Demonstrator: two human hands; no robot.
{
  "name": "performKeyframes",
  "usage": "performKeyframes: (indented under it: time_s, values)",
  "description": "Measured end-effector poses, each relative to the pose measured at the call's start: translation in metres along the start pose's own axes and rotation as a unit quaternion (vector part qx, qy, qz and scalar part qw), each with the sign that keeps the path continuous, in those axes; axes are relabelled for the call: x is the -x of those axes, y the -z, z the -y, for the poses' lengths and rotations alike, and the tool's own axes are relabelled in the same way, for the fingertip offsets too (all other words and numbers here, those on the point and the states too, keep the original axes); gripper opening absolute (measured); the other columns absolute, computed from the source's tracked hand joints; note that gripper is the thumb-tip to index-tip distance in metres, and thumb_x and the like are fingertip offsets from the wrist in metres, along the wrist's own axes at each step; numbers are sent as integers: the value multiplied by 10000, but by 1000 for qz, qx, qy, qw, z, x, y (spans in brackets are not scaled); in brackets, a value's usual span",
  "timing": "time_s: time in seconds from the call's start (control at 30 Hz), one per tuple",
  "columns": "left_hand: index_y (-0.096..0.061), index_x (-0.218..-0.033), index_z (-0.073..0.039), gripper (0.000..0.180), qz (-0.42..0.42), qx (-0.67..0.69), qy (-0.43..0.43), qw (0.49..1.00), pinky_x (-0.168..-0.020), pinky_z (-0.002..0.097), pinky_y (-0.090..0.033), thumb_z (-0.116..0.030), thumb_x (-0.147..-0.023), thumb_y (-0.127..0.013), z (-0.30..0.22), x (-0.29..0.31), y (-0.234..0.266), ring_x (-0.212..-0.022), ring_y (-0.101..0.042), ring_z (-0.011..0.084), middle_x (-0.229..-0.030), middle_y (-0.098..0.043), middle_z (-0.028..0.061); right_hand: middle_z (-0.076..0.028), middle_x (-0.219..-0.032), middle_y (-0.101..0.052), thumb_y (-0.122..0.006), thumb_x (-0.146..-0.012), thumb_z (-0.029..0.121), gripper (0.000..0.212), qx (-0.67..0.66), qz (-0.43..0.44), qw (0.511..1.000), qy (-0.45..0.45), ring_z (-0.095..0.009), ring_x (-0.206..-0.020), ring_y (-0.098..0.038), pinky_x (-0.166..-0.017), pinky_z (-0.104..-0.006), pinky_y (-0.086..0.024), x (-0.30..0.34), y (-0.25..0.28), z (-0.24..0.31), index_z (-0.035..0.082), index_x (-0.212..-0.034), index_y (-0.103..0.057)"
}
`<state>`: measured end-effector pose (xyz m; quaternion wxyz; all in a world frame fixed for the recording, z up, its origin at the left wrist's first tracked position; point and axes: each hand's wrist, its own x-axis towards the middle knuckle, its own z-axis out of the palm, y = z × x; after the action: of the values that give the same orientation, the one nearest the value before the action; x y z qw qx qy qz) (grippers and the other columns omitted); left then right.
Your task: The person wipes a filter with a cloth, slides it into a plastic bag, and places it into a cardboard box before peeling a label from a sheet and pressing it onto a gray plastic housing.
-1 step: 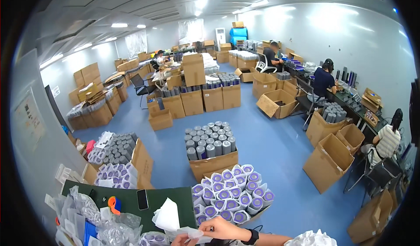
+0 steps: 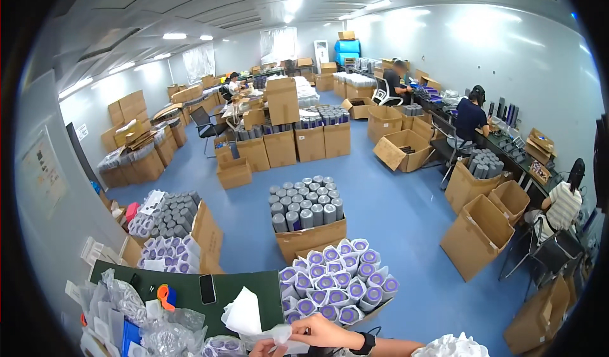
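At the bottom edge, a thin, translucent white sheet or bag (image 2: pixel 281 333) is pinched between my two hands. My right hand (image 2: pixel 325 331), with a dark watch on its wrist, has its fingertips closed on the right side of it. Only part of my left hand (image 2: pixel 269 350) shows; its fingers grip the lower left side. Just beyond, a folded white sheet (image 2: pixel 243 312) lies on the dark green table (image 2: pixel 263 282). Close to my right hand stand several purple-ended cylinders in white sleeves (image 2: pixel 330 284), packed tightly together.
On the table are a phone (image 2: pixel 207 289), an orange and blue tape roll (image 2: pixel 167 297) and a heap of clear plastic bags (image 2: pixel 171 331). Ahead stands a carton of grey cylinders (image 2: pixel 311 239). Open cartons (image 2: pixel 477 235) line the right, where co-workers (image 2: pixel 471 117) sit at a bench.
My hands and the translucent sheet have shifted very slightly; the sheet's upper edge now stands a little higher between my fingers. Nothing else has visibly moved.
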<state>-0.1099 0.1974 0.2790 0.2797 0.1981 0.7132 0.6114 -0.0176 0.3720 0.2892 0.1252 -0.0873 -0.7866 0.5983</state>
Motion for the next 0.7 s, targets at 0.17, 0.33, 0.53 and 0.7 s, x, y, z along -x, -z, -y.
performKeyframes:
  time_s: [0.17, 0.33, 0.53, 0.7]
  values:
    - [-586, -1117, -15, 325, -36, 42, -69, 996, -752, 247, -469, 7, -805, -675, 11, 0, -4, -852, -563, 131, -940, -597, 42, -83, -921, -658, -613, -857, 93, 176, 27, -77, 995, 51, -168, -672, -618, -583, -272, -503, -18, -3, -18, 31, -1016, -656]
    - [-588, -1101, 4, 277, -88, 55, -61, 993, -735, 260, -463, -54, -840, -662, 16, -11, -6, -841, -555, 129, -959, -592, 56, -86, -943, -657, -605, -849, 72, 244, -17, -23, 998, 48, -160, -721, -622, -630, -267, -496, -26, -8, 3, 52, -1090, -635]
    - [-577, -1153, 24, 330, -140, -4, -31, 990, -760, 327, -442, -182, -899, -620, 4, -14, 7, -842, -560, 189, -950, -626, 91, -98, -885, -657, -585, -814, 42, 259, -22, -12, 998, 49, -146, -751, -620, -675, -271, -488, -37, -6, -6, 36, -1072, -611]
    - [-597, -1119, 10, 256, -151, -200, -171, 953, -753, 345, -452, -123, -900, -582, 38, -14, 15, -901, -571, 231, -1033, -627, 120, -57, -857, -650, -568, -815, 40, 142, 46, 118, 991, -44, -110, -754, -604, -692, -240, -458, -50, -5, -21, 5, -945, -614]
